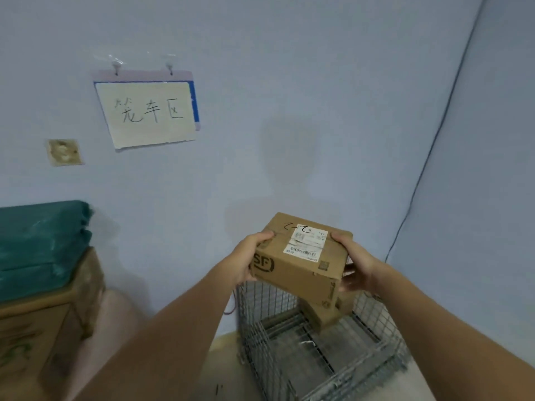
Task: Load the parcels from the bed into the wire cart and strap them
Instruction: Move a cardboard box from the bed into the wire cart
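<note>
Two hands hold a box above a wire cart.

Left hand point(251, 257) and right hand point(356, 263) grip opposite ends of the box point(301, 261), label up, above the cart point(315, 345), where another box point(325, 315) already sits at the back. Best done, probably, by lowering it level into the bare front floor, clear of the mesh walls.

A brown cardboard parcel point(299, 257) with a white shipping label and handwritten marks on top and a black "SF" logo on its near side is held level in the air, above the open top of the wire cart point(315, 345). The cart is grey metal mesh, standing on the floor by the wall. Inside it lies another brown parcel point(324, 315), partly hidden.
</note>
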